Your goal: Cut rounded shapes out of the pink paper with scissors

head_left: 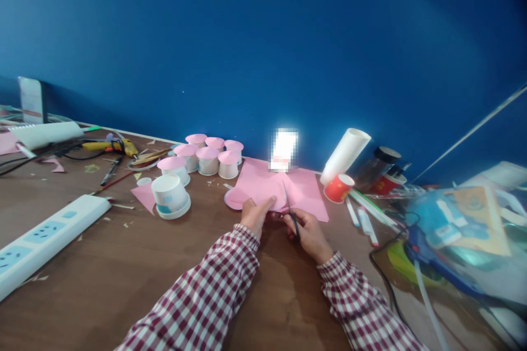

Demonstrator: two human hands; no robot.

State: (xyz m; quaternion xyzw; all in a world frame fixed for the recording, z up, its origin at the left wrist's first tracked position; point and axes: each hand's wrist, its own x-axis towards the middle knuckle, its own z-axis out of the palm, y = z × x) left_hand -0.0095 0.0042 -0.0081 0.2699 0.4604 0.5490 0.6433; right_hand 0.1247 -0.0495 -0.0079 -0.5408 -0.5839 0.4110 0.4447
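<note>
My left hand (256,214) pinches the near edge of a pink paper sheet (267,186) that lies on the brown table (123,263). My right hand (308,233) is closed round the handles of dark scissors (289,209), whose blades point up into the pink paper just right of my left thumb. Both sleeves are red-and-white check. More pink paper (307,189) spreads behind the hands toward the blue wall.
Several upturned paper cups with pink tops (208,156) stand left of the paper, a white cup (169,194) nearer. A white power strip (45,236) lies at left, a glue gun (113,146) behind. A red cup (338,187), cup stack (345,154), pens (364,219) and blurred clutter (453,230) fill the right.
</note>
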